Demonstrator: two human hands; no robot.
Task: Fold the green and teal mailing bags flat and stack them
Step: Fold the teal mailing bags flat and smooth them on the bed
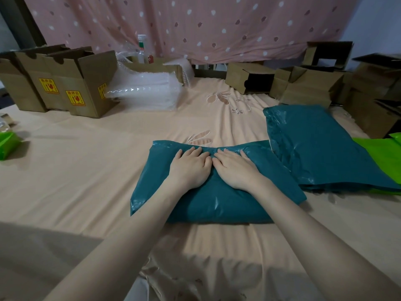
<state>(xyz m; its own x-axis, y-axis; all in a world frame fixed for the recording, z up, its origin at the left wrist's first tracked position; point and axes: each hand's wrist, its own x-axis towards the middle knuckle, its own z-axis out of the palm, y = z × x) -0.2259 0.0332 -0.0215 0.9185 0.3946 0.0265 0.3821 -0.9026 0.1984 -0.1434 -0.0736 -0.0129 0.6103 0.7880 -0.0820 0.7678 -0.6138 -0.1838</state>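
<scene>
A folded teal mailing bag (204, 203) lies in the middle of the peach bedsheet. My left hand (189, 168) and my right hand (235, 169) rest side by side on its top, palms down, fingers spread flat and pressing near its far edge. To the right lies a pile of teal bags (321, 148), partly overlapping the folded one. Green bags (384, 157) show underneath and beside that pile at the right edge. Another green bag (7, 144) sits at the far left edge.
Open cardboard boxes (65, 83) with yellow labels stand at the back left, and more boxes (314, 83) crowd the back right. A stack of clear bubble wrap (145, 92) lies between them. A pink dotted curtain (195, 25) hangs behind.
</scene>
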